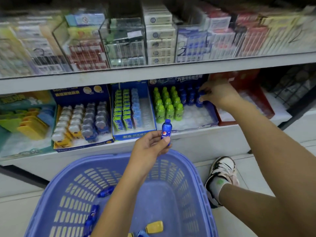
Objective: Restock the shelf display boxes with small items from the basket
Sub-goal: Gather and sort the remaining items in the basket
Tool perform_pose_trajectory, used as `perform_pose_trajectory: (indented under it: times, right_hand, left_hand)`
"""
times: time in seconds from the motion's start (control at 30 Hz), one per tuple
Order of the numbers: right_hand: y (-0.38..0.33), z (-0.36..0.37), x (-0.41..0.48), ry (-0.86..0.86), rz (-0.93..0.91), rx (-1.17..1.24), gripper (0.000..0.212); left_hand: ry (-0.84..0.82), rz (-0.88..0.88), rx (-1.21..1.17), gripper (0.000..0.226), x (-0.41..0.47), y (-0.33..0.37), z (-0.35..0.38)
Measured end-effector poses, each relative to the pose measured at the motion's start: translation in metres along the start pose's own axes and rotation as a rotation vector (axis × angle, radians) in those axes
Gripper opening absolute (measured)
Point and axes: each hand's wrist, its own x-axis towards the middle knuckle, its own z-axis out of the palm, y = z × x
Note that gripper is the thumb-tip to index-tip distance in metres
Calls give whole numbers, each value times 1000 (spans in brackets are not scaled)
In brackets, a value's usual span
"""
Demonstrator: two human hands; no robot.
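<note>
A blue bottle (166, 131) is upright, pinched by the left hand's (150, 147) fingers in front of the shelf (205, 139), above the basket (193, 161). The right hand's (217, 94) fingers curl round a second bottle (200, 100) at the back of the box (211, 112). It should probably go in upright, snug against the blue row, then the spare gets passed across. The bottles look glossy, rounded and hard. The box's tray is white and dimpled, the basket slatted.

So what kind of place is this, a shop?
Probably a small shop. Long shelves carry display boxes of tiny bottles, clear bins of packs sit above, and a basket holds loose stock.
</note>
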Motion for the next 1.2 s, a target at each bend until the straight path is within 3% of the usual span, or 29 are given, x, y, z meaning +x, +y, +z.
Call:
perform_pose_trajectory:
  times: [0.2,0.73,0.83,0.9,0.97,1.0,1.13,1.2]
  right_hand:
    - [4,-12,8,-128,-40,-104,37]
    - [2,-7,9,-135,10,-117,46]
    - [-13,-15,-6,-23,18,185,41]
    - [-31,-27,-24,-215,-38,539,35]
    - [-44,-35,-38,-403,-128,653,30]
    - [-47,-38,-41,-420,-154,639,24]
    - [-31,-39,-31,-263,-87,522,16]
    - [-19,-32,-22,-96,-18,435,18]
  left_hand:
    - [11,31,40,15,11,-7,4]
    - [65,124,196,23,27,-2,27]
    - [84,151,200,22,31,0,38]
    - [120,184,227,22,36,3,46]
    - [151,229,270,21,41,7,53]
    - [158,251,292,21,44,9,57]
    - [136,291,403,37,49,12,69]
    - [90,330,698,49,47,5,66]
